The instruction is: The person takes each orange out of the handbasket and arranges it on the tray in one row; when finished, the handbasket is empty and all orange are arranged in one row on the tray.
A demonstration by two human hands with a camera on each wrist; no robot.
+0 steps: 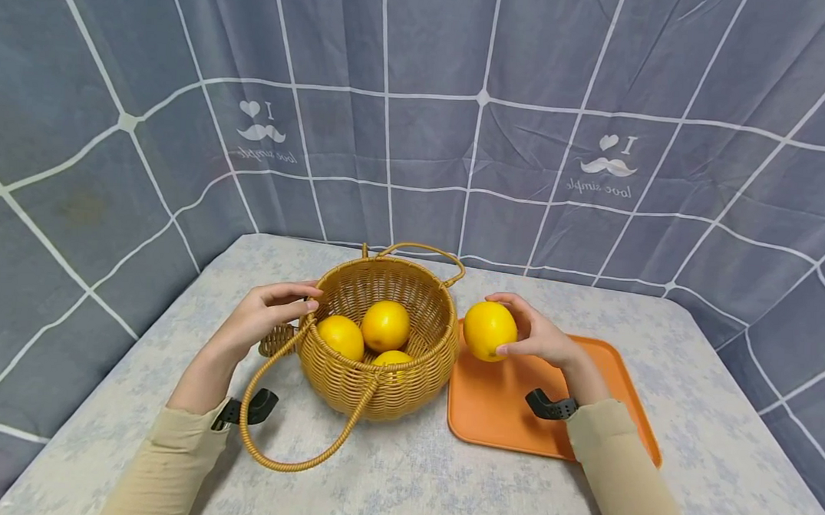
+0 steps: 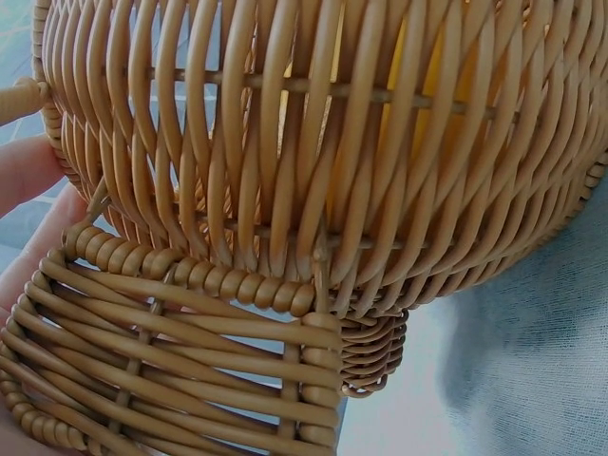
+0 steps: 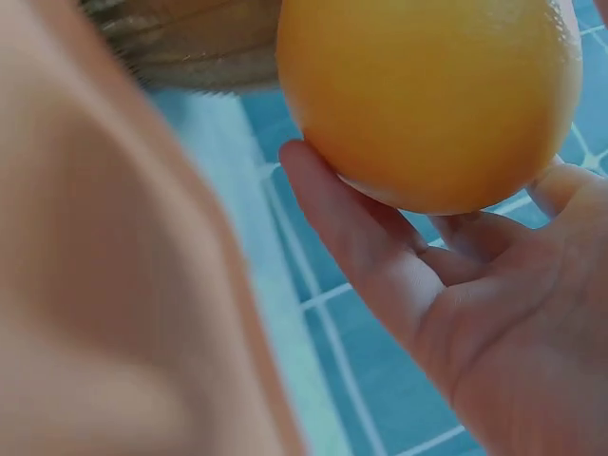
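- We are reading white words on the grey curtain (image 1: 432,135) behind the worktop (image 1: 403,472): a heart, an "I", a moustache shape, and small curly writing under it that we are finding too small to read for sure. The same print is showing twice.
- We are holding one yellow fruit (image 1: 490,331) in our right hand (image 1: 543,338). The fingers (image 1: 514,300) are curling round it from behind, and the thumb is pressing under it. The right wrist view is showing the fruit sitting on the fingers (image 3: 361,218).
- The fruit is hanging just above the left edge of the orange tray (image 1: 502,415), right beside the basket (image 1: 379,379).
- Our right arm in its tan sleeve (image 1: 624,474) is reaching across the tray.
- Our left hand (image 1: 265,316) is resting on the left rim of the basket. Its fingers (image 1: 300,305) are lying nearly straight and touching the rim.
- The left wrist view is showing the woven wall up close (image 2: 313,180), with a small woven flap (image 2: 190,361) lying against our palm.
- Three more yellow fruits (image 1: 385,325) are lying inside the basket.
- The basket's long handle (image 1: 294,444) is flopping down onto the worktop near our left sleeve.
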